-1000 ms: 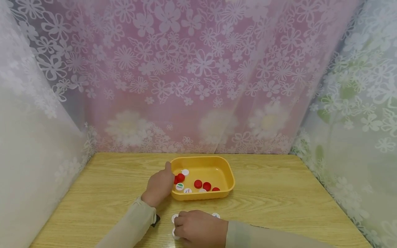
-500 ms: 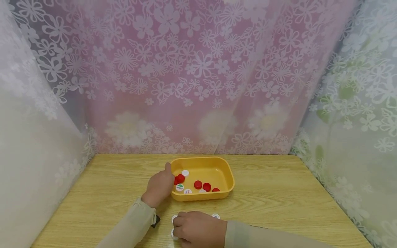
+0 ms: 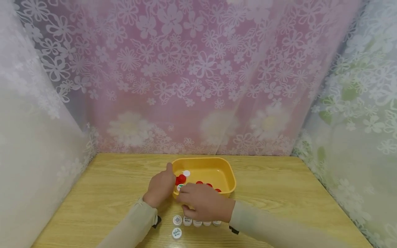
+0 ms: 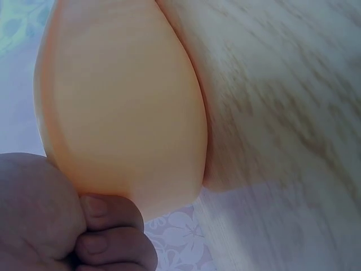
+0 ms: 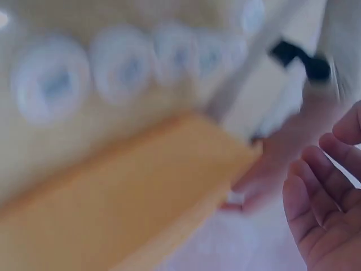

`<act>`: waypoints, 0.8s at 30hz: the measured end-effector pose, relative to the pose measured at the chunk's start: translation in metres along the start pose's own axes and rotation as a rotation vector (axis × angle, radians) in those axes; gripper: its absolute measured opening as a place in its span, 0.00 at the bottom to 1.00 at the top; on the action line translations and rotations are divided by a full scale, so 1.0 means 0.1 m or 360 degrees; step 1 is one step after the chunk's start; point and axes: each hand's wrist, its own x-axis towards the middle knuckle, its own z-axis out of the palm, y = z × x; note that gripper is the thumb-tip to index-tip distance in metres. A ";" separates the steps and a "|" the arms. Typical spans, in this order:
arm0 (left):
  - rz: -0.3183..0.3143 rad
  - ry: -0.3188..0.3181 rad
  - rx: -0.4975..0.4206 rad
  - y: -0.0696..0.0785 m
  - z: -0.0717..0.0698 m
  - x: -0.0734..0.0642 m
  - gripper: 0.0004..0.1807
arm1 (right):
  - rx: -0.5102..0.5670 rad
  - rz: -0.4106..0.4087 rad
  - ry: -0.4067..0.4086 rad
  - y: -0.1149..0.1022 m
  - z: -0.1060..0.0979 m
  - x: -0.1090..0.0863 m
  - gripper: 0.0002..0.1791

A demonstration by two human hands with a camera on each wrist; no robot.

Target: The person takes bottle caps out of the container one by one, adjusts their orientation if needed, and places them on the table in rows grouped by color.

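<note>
My left hand (image 3: 161, 186) grips the left rim of a yellow plastic tray (image 3: 214, 170); in the left wrist view its fingers (image 4: 113, 214) curl against the tray's outer wall (image 4: 130, 101). Over the tray's front edge hovers my right hand (image 3: 206, 203), fingers loosely bent and holding nothing, as the right wrist view also shows its palm (image 5: 327, 220) bare. Inside the tray lie red bottle caps (image 3: 182, 178), a white cap (image 3: 186, 173) and a green-and-white cap (image 3: 180, 187); my right hand hides part of the contents.
In front of the tray, a row of several white printed caps (image 3: 187, 221) lies on the wood-grain table (image 3: 102, 193). One more white cap (image 3: 176, 233) sits nearer, below the row's left end. Flowered curtains (image 3: 198, 86) stand behind and at both sides.
My right hand has lifted off the white caps and moved forward to the tray's front edge, uncovering the row. My left hand has stayed on the tray.
</note>
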 end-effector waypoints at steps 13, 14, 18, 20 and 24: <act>-0.0125 -0.0130 -0.0087 -0.04 0.02 0.05 0.21 | -0.0238 0.0297 -0.0121 0.99 -0.06 0.45 0.12; -0.0134 -0.0136 -0.0092 -0.04 0.03 0.05 0.21 | -0.0294 0.0279 -0.0203 1.03 -0.03 0.49 0.13; -0.0130 -0.0130 -0.0086 -0.04 0.05 0.06 0.22 | -0.0479 0.0251 -0.0589 1.13 0.09 0.61 0.18; -0.0107 -0.0115 -0.0076 -0.04 0.06 0.06 0.20 | -0.0516 0.0242 -0.0750 1.16 0.17 0.65 0.22; -0.0065 -0.0066 -0.0071 -0.03 0.06 0.04 0.16 | -0.0530 0.0238 -0.0892 1.20 0.32 0.70 0.23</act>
